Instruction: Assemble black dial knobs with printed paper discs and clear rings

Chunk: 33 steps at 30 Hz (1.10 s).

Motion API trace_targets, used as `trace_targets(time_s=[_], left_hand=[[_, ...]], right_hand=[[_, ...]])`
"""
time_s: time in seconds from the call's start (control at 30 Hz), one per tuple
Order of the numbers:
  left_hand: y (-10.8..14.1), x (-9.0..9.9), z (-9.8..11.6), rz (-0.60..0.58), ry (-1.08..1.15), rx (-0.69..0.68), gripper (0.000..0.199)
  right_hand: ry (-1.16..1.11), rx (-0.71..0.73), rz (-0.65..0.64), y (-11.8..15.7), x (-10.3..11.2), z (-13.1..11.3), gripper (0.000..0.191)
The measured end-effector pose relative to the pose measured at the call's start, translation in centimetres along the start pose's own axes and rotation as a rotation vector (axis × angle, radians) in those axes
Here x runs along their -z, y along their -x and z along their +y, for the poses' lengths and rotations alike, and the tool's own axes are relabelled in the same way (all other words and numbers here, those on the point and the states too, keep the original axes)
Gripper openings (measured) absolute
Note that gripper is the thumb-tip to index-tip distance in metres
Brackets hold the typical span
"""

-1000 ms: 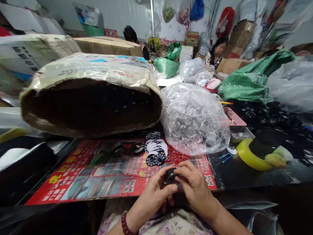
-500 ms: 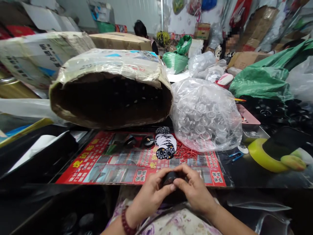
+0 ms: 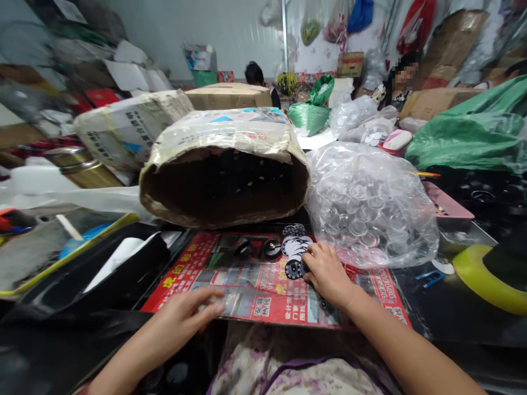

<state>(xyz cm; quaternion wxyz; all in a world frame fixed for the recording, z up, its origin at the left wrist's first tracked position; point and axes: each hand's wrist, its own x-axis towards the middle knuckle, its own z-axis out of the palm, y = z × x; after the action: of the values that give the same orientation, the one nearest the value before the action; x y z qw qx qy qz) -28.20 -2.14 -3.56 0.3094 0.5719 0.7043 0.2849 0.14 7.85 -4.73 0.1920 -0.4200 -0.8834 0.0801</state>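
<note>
My right hand (image 3: pixel 327 272) reaches over the red printed sheet (image 3: pixel 242 307), its bent fingertips at the pile of round dial discs (image 3: pixel 295 247); whether they grip a disc is hidden. My left hand (image 3: pixel 193 310) is over the sheet's front left edge, fingers apart and holding nothing. Two round black parts lie left of the discs, one a plain ring (image 3: pixel 244 250) and the other with a small gold mark (image 3: pixel 272 248). A small dark object shows under my right wrist, too blurred to tell.
A large open carton (image 3: pixel 224 186) stands behind the sheet, beside a clear bag of transparent round pieces (image 3: pixel 370 208). Yellow tape (image 3: pixel 486 274) lies right, a black tray (image 3: pixel 119 263) left. Two people sit at the back.
My hands have parted and no longer hold the dark round piece between them. The right one moved forward to the discs, the left one moved left. The view has shifted left.
</note>
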Motion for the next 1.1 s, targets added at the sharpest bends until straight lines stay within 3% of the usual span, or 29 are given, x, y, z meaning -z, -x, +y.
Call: trace_targets(time_s=[0.13,0.27,0.37,0.43,0.53,0.6,0.67,0.73,0.8,0.9,1.03,1.1], left_hand=[[-6.0,0.3,2.1,0.103,-0.319,-0.042,0.05],[-9.2,-0.9,3.1,0.09,-0.271,-0.082,0.049],[-7.6,-2.5,4.1,0.029,-0.191,-0.163,0.047],[-5.3,-3.9,5.5,-0.026,-0.113,-0.275,0.057],[-2.0,-5.9,8.0,-0.13,-0.018,-0.574,0.072],[-0.7,-7.1,9.3,-0.195,0.003,-0.726,0.077],[-0.1,-8.0,9.8,-0.232,0.057,-0.779,0.079],[0.0,-8.9,9.6,-0.202,0.193,-0.676,0.078],[0.2,-9.9,9.2,-0.181,0.404,-0.446,0.073],[0.9,-11.5,8.8,-0.294,0.767,-0.122,0.058],[1.7,-13.0,9.0,-0.277,0.998,0.077,0.047],[1.7,-13.1,9.2,-0.261,1.013,0.114,0.044]], right_hand=[[-0.043,0.005,0.026,0.2,0.8,-1.0,0.014],[-0.309,-0.033,0.129,3.9,2.1,-1.3,0.017],[-0.464,-0.101,0.04,6.3,2.5,-1.3,0.021],[-0.666,-0.261,0.023,6.6,2.8,-1.5,0.022],[-1.045,-0.472,0.097,5.3,3.3,-2.2,0.017],[-1.217,-0.483,0.103,4.2,3.3,-2.8,0.017],[-1.308,-0.499,0.11,3.5,2.8,-3.0,0.018],[-1.356,-0.558,0.181,3.5,2.1,-2.9,0.019],[-1.371,-0.605,0.306,3.9,1.4,-2.6,0.019],[-1.326,-0.613,0.425,4.8,0.5,-2.5,0.018],[-1.077,-0.511,0.37,5.5,0.6,-2.5,0.008],[-0.89,-0.392,0.282,5.7,1.1,-2.3,0.018]])
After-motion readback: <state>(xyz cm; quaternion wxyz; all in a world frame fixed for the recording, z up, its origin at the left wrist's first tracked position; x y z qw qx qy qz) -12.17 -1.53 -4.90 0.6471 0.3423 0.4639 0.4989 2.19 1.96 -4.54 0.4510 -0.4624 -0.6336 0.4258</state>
